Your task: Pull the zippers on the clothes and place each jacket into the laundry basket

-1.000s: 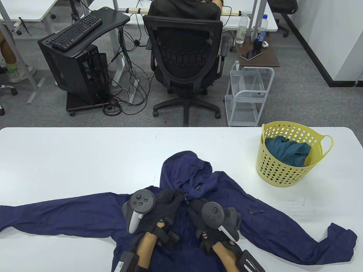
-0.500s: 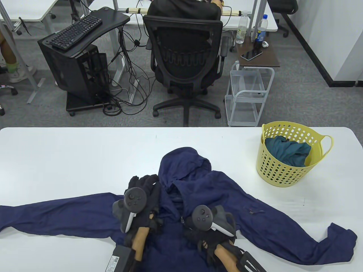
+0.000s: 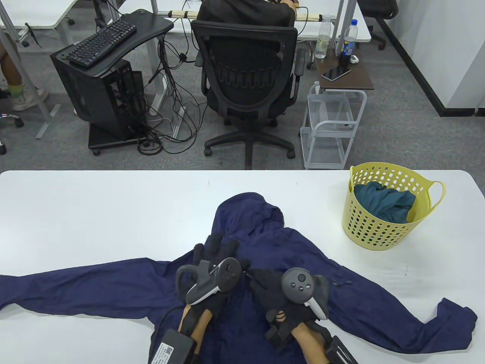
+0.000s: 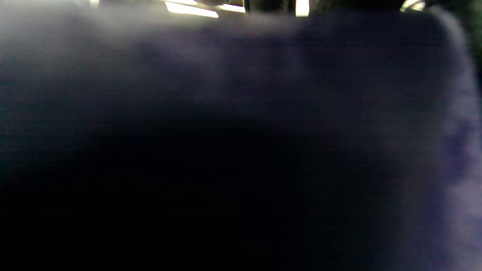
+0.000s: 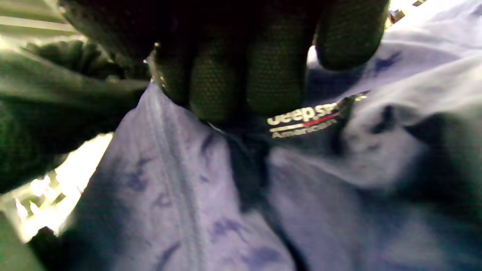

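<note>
**Mia:** From the camera over the table, where is the jacket?

**Sam:** The blue jacket (image 3: pixel 265 242) lies flat on the white table (image 3: pixel 94 212), arms spread out. Both hands sit on its chest, below the hood. The left hand (image 3: pixel 216 258) has straight fingers lying flat on the cloth, so it is open. The right hand (image 3: pixel 273 292) is just beside it. From up here I cannot tell what its fingers do.

**Mia:** And the basket?

**Sam:** The yellow basket (image 3: pixel 382 235) is far off past the right hand, up and to the side. A green-blue piece of clothing (image 3: pixel 382 203) is already inside it.

**Mia:** What does the left wrist camera show?

**Sam:** Just dark, blurry cloth, very close. No fingers show there.

**Mia:** And the right wrist camera?

**Sam:** The right hand's fingertips (image 5: pixel 271 75) curl down at the top of the zipper line (image 5: pixel 169 158), next to a little white label (image 5: pixel 301 118). They seem to pinch the cloth there. I cannot see the zipper pull.

**Mia:** What could go wrong?

**Sam:** I think the zipper could snag, because the cloth is thin and wrinkly and could get caught in the teeth. If the left hand does not press down well, the whole jacket may slide along instead. And the long sleeves could hang out of the basket later.
</note>
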A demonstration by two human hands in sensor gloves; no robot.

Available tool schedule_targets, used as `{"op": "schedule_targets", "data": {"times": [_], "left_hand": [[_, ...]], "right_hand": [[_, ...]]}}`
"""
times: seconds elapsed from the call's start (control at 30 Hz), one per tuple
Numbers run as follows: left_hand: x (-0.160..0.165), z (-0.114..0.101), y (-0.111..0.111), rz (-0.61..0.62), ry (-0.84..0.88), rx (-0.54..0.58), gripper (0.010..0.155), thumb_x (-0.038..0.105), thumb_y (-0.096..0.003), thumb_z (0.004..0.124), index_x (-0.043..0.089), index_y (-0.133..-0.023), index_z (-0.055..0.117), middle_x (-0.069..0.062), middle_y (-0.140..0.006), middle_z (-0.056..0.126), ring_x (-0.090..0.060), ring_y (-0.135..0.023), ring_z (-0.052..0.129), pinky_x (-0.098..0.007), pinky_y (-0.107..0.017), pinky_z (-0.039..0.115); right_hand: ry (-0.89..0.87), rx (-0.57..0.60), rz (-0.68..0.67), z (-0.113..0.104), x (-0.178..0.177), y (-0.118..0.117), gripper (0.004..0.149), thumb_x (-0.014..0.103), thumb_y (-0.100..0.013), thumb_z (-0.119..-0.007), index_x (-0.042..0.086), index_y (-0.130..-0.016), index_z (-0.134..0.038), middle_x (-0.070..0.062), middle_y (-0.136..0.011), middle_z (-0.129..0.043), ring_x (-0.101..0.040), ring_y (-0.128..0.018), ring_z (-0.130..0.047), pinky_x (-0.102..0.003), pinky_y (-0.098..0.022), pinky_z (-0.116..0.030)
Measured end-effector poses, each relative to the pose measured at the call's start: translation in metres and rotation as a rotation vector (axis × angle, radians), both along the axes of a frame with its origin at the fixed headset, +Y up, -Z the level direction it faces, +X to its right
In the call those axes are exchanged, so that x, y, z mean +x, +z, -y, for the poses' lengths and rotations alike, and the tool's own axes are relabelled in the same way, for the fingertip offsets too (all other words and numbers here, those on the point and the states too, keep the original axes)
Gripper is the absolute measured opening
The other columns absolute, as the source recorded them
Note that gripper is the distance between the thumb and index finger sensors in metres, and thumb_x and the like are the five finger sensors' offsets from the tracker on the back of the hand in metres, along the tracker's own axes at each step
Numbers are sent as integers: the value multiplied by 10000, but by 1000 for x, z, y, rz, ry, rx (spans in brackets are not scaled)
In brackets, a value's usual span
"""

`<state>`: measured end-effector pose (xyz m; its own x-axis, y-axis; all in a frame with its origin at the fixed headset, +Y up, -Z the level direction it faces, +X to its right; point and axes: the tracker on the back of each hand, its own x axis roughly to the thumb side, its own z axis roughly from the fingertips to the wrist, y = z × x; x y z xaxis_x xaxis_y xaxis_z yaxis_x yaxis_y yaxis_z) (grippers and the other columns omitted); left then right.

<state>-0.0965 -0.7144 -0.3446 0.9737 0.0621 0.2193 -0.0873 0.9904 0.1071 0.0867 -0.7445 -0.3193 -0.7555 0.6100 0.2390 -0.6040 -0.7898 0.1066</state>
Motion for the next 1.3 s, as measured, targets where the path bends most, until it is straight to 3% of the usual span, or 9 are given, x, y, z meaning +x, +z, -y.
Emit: {"op": "schedule_targets", "data": {"times": [0.2, 0.3, 0.37, 0.5, 0.6, 0.97, 1.03, 1.17, 1.3], "left_hand": [[0, 26, -7, -135, -136, 27, 383, 477, -367, 819, 583, -730, 881, 182, -1082, 751, -268, -1090, 519, -633, -730, 488], [-3, 32, -10, -143, -142, 13, 380, 471, -364, 825, 578, -723, 890, 185, -1074, 764, -265, -1086, 538, -634, -729, 490], [-6, 33, -11, -156, -148, 8, 380, 470, -362, 827, 578, -721, 890, 188, -1072, 766, -265, -1086, 537, -633, -730, 490], [-13, 37, -13, -178, -168, 9, 378, 465, -363, 829, 575, -719, 894, 184, -1068, 772, -265, -1081, 552, -631, -727, 497], [-16, 38, -14, -181, -173, -42, 390, 449, -388, 799, 573, -750, 875, 177, -1085, 751, -264, -1082, 546, -627, -727, 498], [5, -5, 10, -105, 8, -11, 494, 431, -424, 737, 545, -904, 733, 106, -1104, 688, -271, -1058, 532, -606, -726, 505], [14, -8, 13, -90, 40, -62, 493, 423, -433, 723, 531, -914, 728, 95, -1061, 720, -256, -1015, 585, -583, -720, 533], [30, 5, 13, -84, 73, -310, 491, 401, -457, 700, 501, -937, 718, 85, -1013, 798, -256, -962, 699, -566, -701, 593], [35, 38, 4, -71, -30, -504, 549, 328, -482, 664, 552, -979, 600, 109, -1162, 621, -315, -1074, 539, -603, -725, 531]], "right_hand": [[508, 28, -92, 8, -34, 16, 462, 467, -495, -737, 277, -901, -847, -18, -938, -922, -375, -852, -876, -599, -645, -655], [579, 55, -149, 2, -43, 29, 475, 469, -486, -753, 269, -904, -858, -8, -974, -910, -389, -891, -847, -601, -653, -650], [619, 1, -219, -1, -49, 39, 480, 467, -487, -755, 261, -908, -856, -6, -1003, -894, -410, -914, -823, -608, -657, -642], [619, -156, -329, 6, -53, 49, 482, 466, -501, -743, 263, -930, -833, 1, -1091, -799, -452, -960, -769, -628, -670, -624], [601, -174, -313, 10, -52, 43, 480, 464, -500, -742, 284, -938, -821, 4, -1110, -735, -447, -972, -741, -624, -663, -638], [489, -181, -73, 21, -25, 8, 466, 478, -500, -715, 344, -938, -800, 46, -1113, -721, -383, -997, -692, -598, -676, -641], [465, -188, -26, 23, -18, 0, 463, 479, -501, -712, 349, -937, -798, 55, -1112, -724, -369, -1002, -684, -594, -684, -632], [439, -182, 70, 27, -1, -15, 458, 488, -504, -700, 356, -932, -798, 74, -1102, -741, -343, -1003, -690, -582, -689, -630], [447, -154, 75, 28, -2, -14, 460, 487, -504, -709, 352, -936, -793, 50, -1107, -736, -373, -996, -690, -594, -685, -628]]}}
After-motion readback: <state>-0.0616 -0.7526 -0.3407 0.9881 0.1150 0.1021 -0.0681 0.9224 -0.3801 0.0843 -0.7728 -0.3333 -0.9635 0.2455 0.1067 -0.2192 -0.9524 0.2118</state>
